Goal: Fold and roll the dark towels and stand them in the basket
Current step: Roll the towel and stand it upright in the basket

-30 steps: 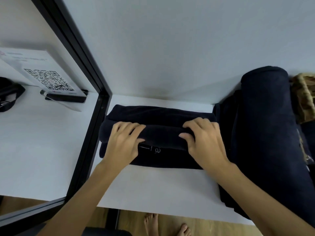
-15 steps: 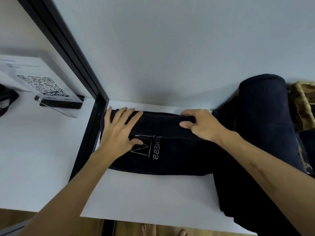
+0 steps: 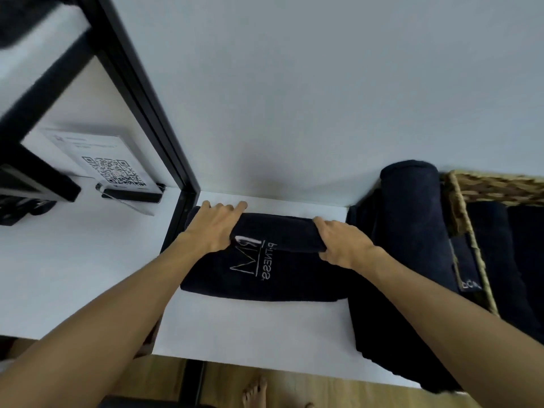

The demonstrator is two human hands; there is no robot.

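Observation:
A dark towel [image 3: 265, 278] with a white logo lies on the white table [image 3: 250, 328], its near half flat and its far edge rolled up close to the wall. My left hand [image 3: 215, 228] lies over the left end of that roll, thumb tucked at its near side. My right hand [image 3: 341, 242] grips the right end, fingers curled over the top and thumb underneath. A woven basket [image 3: 500, 187] stands at the right with dark towels inside. A finished rolled towel [image 3: 412, 219] stands against the basket's left side.
More dark cloth [image 3: 397, 334] is heaped on the table's right side down to the front edge. A black frame post [image 3: 147, 98] rises at the left. Beyond it stands a QR-code sign [image 3: 114, 169]. Bare feet [image 3: 256, 390] show below the table edge.
Both hands moved away from me toward the wall with the rolled part. More flat towel, with the logo, now shows on the near side. The camera tilted up.

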